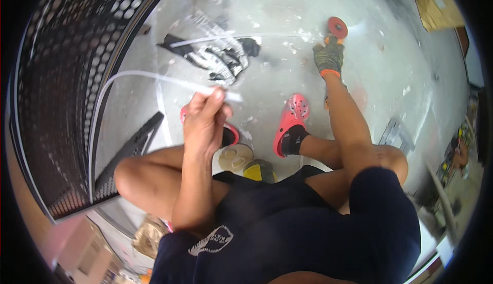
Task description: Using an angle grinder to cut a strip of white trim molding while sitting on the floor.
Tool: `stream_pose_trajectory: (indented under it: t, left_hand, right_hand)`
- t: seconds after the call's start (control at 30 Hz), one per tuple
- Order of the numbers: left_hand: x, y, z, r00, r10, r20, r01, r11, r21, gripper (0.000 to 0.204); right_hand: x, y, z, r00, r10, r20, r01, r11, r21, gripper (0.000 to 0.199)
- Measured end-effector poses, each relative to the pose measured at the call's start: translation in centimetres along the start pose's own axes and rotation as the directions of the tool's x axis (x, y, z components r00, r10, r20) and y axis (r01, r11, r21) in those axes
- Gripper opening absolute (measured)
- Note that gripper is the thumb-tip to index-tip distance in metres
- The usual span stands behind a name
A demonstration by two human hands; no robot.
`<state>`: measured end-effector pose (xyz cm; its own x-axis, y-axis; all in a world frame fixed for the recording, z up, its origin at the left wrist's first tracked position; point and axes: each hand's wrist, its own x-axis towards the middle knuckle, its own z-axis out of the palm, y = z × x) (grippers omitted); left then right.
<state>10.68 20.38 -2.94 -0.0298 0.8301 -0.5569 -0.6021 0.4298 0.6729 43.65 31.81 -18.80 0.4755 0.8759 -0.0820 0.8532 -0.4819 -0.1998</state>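
My left hand (203, 122) is bare and closed, pinching a thin white flexible strip (149, 74) near its end. The strip arches left and runs down along the edge of a black perforated panel (56, 94). Stretched forward on the right, my right hand (329, 57) wears a dark green fingerless glove with an orange cuff. Its fingers close on what looks like an angle grinder with a red disc (338, 27); the hand and forearm hide most of its body. A crumpled black and white plastic wrapper (218, 58) lies on the floor ahead of the left hand.
Between my feet, in red clogs (292, 114), stand a beige round object (235, 158) and a yellow and black one (259, 172). A dark perforated strip (131, 153) leans beside my left knee. Grey metal pieces (396, 136) lie past my right knee, with brown cardboard (439, 9) at far right.
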Motion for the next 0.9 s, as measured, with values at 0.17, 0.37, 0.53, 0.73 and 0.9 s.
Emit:
stream_pose_trajectory:
  t: [0.17,0.37,0.53,0.73,0.9]
  left_hand:
    - [-5.2,0.9,-4.5,0.999,0.027,0.039,-0.027,1.0,-0.014,0.013]
    - [-12.5,1.4,-8.3,0.991,0.061,0.116,-0.057,0.997,-0.043,0.014]
    - [-18.6,1.3,-10.0,0.977,0.071,0.199,-0.042,0.988,-0.149,0.014]
    - [-22.9,0.4,-9.8,0.971,0.141,0.194,-0.094,0.968,-0.234,0.014]
    - [-24.1,-0.2,-10.0,0.972,0.153,0.179,-0.102,0.958,-0.268,0.015]
  right_hand:
    - [-16.7,-13.5,-14.9,0.584,-0.69,0.427,-0.035,0.504,0.863,0.023]
    - [-31.6,-14.7,-20.6,0.642,-0.727,0.243,0.467,0.622,0.628,0.027]
    - [-38.7,-13.1,-23.2,0.752,-0.577,0.32,0.229,0.682,0.694,0.026]
    - [-44.8,-10.9,-22.4,0.815,-0.561,-0.145,0.505,0.565,0.652,0.021]
    - [-47.6,-9.2,-22.1,0.804,-0.458,-0.38,0.594,0.575,0.563,0.021]
